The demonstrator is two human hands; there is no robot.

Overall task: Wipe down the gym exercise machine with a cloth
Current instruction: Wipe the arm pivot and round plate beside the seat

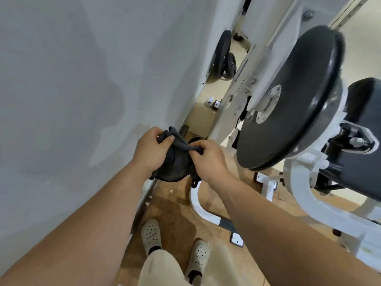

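**Operator:** Where have I got the cloth just now?

**Spotter:** Your dark cloth [175, 164] is bunched up in the air between your hands. It sits low in the gap between the wall [72, 79] on the left and the machine [296, 182] on the right, touching neither. Your left grip [149, 149] has fingers and thumb curled round the top fold. Your right grip [206, 159] pinches a twisted edge just beside it.

**Operator:** What could go wrong from here?

**Spotter:** A wadded cloth wipes with only a small patch, so I'd say spread it first. The loose tail hanging near the curved base tube [196, 203] could snag on a bolt or bracket if you sweep low. The black weight plate [288, 100] stands just right of your right forearm, and a careless reach behind it may knock your elbow on its rim. The floor [175, 219] looks blotchy by your shoes [151, 234]. I cannot tell whether it is wet, so step carefully.
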